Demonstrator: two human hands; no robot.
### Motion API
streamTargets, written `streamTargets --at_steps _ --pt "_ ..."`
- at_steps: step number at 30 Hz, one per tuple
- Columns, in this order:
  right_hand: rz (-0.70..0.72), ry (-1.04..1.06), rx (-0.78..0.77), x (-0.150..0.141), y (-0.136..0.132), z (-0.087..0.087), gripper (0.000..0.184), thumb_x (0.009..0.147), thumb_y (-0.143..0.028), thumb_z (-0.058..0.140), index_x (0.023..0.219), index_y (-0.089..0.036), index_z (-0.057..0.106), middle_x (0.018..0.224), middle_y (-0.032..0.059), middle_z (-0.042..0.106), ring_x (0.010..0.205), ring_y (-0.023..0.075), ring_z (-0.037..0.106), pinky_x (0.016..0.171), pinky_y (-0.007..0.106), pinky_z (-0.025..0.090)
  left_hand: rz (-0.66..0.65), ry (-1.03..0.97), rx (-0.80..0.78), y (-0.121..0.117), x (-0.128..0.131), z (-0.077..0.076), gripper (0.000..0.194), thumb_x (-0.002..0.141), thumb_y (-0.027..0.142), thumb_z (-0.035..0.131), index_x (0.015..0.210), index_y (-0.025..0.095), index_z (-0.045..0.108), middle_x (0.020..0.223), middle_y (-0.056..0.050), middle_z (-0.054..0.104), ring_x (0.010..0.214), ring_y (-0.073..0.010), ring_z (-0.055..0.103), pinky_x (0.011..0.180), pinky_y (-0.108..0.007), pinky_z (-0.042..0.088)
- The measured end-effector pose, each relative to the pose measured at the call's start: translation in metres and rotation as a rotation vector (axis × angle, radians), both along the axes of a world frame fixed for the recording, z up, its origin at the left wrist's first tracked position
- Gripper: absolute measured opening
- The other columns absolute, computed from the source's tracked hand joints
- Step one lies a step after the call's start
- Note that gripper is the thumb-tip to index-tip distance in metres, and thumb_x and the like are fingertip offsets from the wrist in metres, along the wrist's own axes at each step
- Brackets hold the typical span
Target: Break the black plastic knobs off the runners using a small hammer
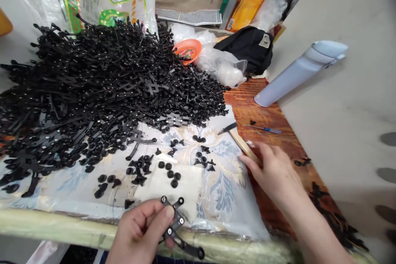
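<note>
My left hand (144, 227) pinches a black plastic linkage bracket (177, 225) between thumb and fingers, above the table's front edge. The bracket has crossed arms with shiny rivets, and one curved arm points down to the right. On the right, my right hand (275, 173) closes around the wooden handle of a hammer (243, 146), whose dark head lies over the cloth's edge. Several small round black caps (170, 173) rest on a white pad (188, 189) just beyond my left hand. More loose black caps (142, 169) lie on the floral cloth (222, 189).
A large heap of black linkage parts (117, 78) covers the left and back. Behind stand a printed sack (123, 2), an orange bowl (188, 50) and a black bag (250, 49). A pale blue cylinder (293, 74) and a small screwdriver (266, 128) are on the right.
</note>
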State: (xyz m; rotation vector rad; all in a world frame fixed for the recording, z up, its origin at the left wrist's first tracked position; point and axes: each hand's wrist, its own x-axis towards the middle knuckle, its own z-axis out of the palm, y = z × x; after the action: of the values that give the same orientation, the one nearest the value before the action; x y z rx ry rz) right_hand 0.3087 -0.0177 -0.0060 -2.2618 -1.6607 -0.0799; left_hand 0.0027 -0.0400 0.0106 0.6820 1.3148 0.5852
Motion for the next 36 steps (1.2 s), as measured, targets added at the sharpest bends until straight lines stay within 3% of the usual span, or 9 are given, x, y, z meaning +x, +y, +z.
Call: streamTargets --at_steps 4,8,12,15,21,36 --pt "0.007 0.01 -0.047 0.005 0.008 -0.016 0.028 0.084 -0.036 0.045 0.089 -0.015 0.062 0.085 0.0168 0.063 0.079 0.0336 0.062 0.072 0.048 0.049 0.005 0.061 0.024 0.001 0.0 -0.007 0.045 0.071 0.057 0.07 0.055 0.019 0.054 0.044 0.004 0.053 0.046 -0.0104 0.039 0.049 -0.021 0.031" --pt "0.029 0.067 -0.027 -0.013 -0.004 0.004 0.026 0.087 -0.036 0.041 0.091 -0.018 0.058 0.087 0.015 0.065 0.076 0.03 0.064 0.069 0.042 0.05 0.019 0.219 0.085 0.002 -0.001 -0.004 0.046 0.074 0.06 0.066 0.055 0.02 0.053 0.042 0.005 0.049 0.045 -0.0105 0.034 0.048 -0.022 0.027" --pt "0.21 0.437 -0.207 -0.034 -0.03 0.029 0.027 0.098 -0.04 0.033 0.092 -0.024 0.054 0.062 -0.0007 0.059 0.051 0.0171 0.059 0.051 0.027 0.046 0.07 0.318 0.168 0.007 -0.002 0.002 0.044 0.077 0.055 0.065 0.053 0.021 0.051 0.041 0.004 0.049 0.047 -0.0119 0.034 0.049 -0.023 0.028" --pt "0.287 0.601 -0.259 -0.047 -0.046 0.029 0.028 0.101 -0.04 0.029 0.098 -0.025 0.054 0.065 -0.0005 0.062 0.056 0.017 0.062 0.053 0.025 0.046 0.078 0.327 0.164 0.011 -0.001 0.006 0.043 0.077 0.052 0.065 0.052 0.022 0.05 0.04 0.005 0.047 0.047 -0.0119 0.032 0.049 -0.023 0.029" --pt "0.285 0.574 -0.162 -0.048 -0.056 0.017 0.027 0.101 -0.037 0.034 0.111 -0.023 0.054 0.058 -0.0048 0.054 0.043 0.0134 0.055 0.043 0.021 0.041 0.055 0.297 0.099 0.013 0.002 0.011 0.042 0.074 0.053 0.069 0.054 0.021 0.051 0.038 0.005 0.046 0.046 -0.0108 0.029 0.047 -0.021 0.025" --pt "0.309 0.589 -0.084 -0.05 -0.061 0.024 0.025 0.102 -0.03 0.038 0.118 -0.022 0.054 0.059 -0.0059 0.051 0.044 0.01 0.05 0.043 0.017 0.039 0.04 0.293 0.09 0.013 0.002 0.007 0.044 0.07 0.055 0.074 0.055 0.019 0.053 0.041 0.006 0.049 0.046 -0.0089 0.033 0.048 -0.017 0.029"
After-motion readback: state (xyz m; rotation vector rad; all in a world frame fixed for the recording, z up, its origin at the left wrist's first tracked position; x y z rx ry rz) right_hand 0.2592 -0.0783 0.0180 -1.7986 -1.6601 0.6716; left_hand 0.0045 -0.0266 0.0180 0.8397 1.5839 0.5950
